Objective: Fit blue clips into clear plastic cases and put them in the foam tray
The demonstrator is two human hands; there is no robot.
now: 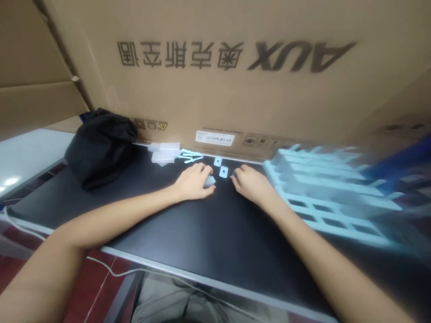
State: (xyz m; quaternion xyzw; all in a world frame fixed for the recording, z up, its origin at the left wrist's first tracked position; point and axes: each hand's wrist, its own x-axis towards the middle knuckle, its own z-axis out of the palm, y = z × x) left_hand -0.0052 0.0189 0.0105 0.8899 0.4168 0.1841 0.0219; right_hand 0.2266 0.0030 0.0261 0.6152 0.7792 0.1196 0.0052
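Observation:
My left hand [195,181] rests low over the black tabletop, its fingers curled around a small pale-blue block [209,181]. To its right, my right hand [252,183] is closed, with thumb and fingertips together. Whatever lies between those fingertips is too small and blurred to name. Between the hands and slightly beyond them lie two flat pale-blue square pieces with dark centres, a nearer square piece [223,172] and a farther square piece [217,161]. Several thin pale-blue sticks [190,155] are scattered just past my left hand.
Translucent white sheets or bags [164,153] lie left of the sticks. A black cloth bag [101,148] slumps at the left. Pale-blue slotted racks [323,193] fill the right side, blurred. A large cardboard box [215,98] walls off the back. A white cable [114,271] hangs by the front edge.

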